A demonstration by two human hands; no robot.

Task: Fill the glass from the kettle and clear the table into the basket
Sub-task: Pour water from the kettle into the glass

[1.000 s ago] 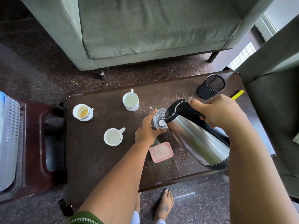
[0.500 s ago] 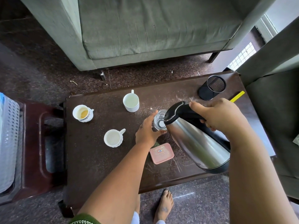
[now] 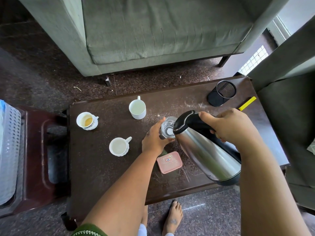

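Note:
A clear glass stands on the dark wooden table, with my left hand wrapped around its near left side. My right hand grips the black handle of a steel kettle, which is tilted so its black lid and spout hang over the glass's right rim. No water stream shows clearly. A white perforated basket rests on a dark red stool at the far left, partly cut off by the frame.
Three white cups sit left of the glass: one with brown liquid, a mug, a small cup. A pink box lies near my left wrist. A black mesh holder and yellow object lie far right. Sofas flank the table.
The kettle has tipped a little further and its spout has stayed over the glass. My left hand keeps its hold on the glass.

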